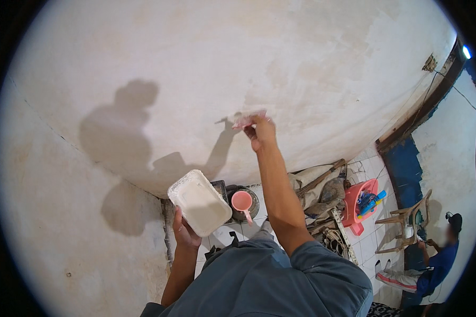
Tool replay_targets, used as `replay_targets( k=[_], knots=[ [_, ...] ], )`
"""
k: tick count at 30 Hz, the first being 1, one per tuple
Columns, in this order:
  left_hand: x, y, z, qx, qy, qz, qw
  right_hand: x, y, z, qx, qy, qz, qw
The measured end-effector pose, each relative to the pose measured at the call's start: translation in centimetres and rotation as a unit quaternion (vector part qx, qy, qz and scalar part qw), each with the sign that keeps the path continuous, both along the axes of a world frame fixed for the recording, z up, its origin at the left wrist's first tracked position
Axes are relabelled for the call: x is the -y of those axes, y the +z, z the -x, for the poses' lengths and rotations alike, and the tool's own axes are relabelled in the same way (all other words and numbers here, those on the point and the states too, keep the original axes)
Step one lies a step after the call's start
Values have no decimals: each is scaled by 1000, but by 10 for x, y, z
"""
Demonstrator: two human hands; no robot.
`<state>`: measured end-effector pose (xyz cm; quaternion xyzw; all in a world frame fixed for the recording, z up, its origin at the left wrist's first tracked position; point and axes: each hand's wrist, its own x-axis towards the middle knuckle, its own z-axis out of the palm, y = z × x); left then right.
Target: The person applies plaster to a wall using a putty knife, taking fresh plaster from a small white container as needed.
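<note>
Right hand (263, 133), head view: fingers pinched together on a flat pink scraper (242, 122), raised to the pale wall (195, 63); whether its edge touches the wall cannot be confirmed. Left hand (187, 235) is clamped on the tray (181, 181) at its near left corner, thumb at the rim. Tray holds white paste (198, 203) and is carried above the floor (373, 247), close to the floor's wall-side edge. Below, beside the tray's right edge, a pink cup (242, 201) sits over a dark round container. Further right along that floor edge lie sacks (330, 193) and a pink tub (351, 208); a co-worker (440, 264) sits near the floor's far right side. Risks, as judged: one-corner support could let the tray tip, spilling paste onto cup or floor; a loose pinch could let the scraper twist or drop; uneven pressure could leave ridges on the wall.
</note>
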<state>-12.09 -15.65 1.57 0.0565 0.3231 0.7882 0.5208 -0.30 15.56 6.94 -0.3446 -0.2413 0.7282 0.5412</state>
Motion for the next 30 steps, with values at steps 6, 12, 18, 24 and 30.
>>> replay_targets(
  k=[6,12,18,24,30],
  knots=[
    [-7,-1,-5,7,-12,-6,1000,14,22,-53,-14,-36,-98,994],
    [-6,-5,-3,7,-11,-3,1000,4,-171,-70,-52,-1,20,998],
    [-10,-3,-5,2,-16,-5,1000,-53,-151,-70,-42,-33,-10,999],
    [-1,-3,-3,-1,-12,-2,1000,-3,8,-75,-25,-76,-59,995],
    [-7,-1,-11,17,-6,-6,1000,-14,-136,-121,-24,-45,-33,998]
  ],
)
